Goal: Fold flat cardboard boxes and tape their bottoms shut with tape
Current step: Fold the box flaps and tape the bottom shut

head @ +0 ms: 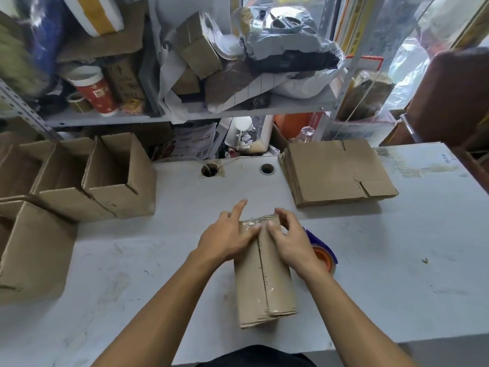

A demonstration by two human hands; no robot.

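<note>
Your left hand [229,235] lies flat, fingers straight and spread, pressing the far end of the box [262,274] standing bottom-up mid-table [397,260]. Your right hand [288,238] presses there too, fingers curled onto the taped seam. Tape roll [323,254] sits just right of the box. Flat cardboard stack [336,172] far right; folded boxes [105,178] left.

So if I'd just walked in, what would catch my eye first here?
Probably the two hands at the centre of the white table: the left hand and right hand press on the far end of a cardboard box, where clear tape runs along its seam. Next, the open folded boxes lined up on the left and the stack of flat cardboard at the right rear. Above everything sits a very cluttered shelf.
</note>
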